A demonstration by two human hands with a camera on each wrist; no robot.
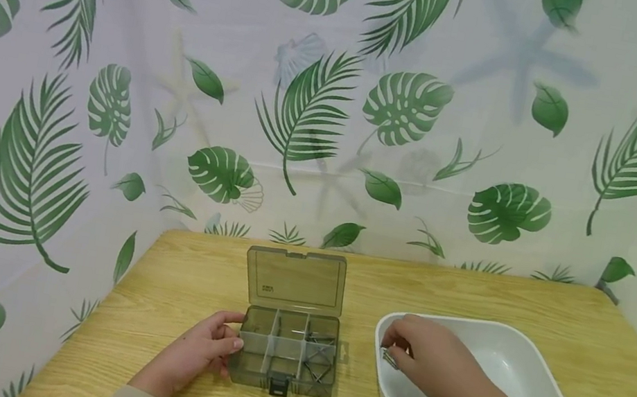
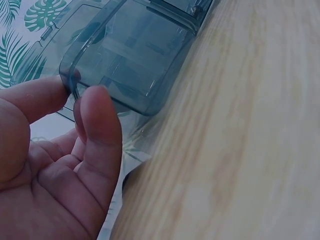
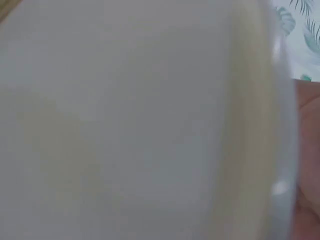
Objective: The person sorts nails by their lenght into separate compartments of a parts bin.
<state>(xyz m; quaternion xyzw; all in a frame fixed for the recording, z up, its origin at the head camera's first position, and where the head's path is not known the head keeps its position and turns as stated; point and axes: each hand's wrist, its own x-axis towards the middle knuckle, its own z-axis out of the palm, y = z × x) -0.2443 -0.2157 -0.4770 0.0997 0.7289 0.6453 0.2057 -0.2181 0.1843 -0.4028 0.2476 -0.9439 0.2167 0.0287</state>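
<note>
A smoky clear plastic compartment box stands on the table with its lid raised. My left hand holds the box's left side, thumb against the near part of the wall. In the left wrist view, thumb and forefinger grip a corner of the box. Thin dark metal pieces, like screws or nails, lie in the right-hand compartments. Inside the left end of a white basin, my right hand has curled fingers pinching small silvery screws; their exact shape is too small to tell.
Both box and basin stand on a wood-grain table, the basin to the right. A leaf-print cloth hangs behind and at the sides. In the right wrist view the basin wall covers most of the hand.
</note>
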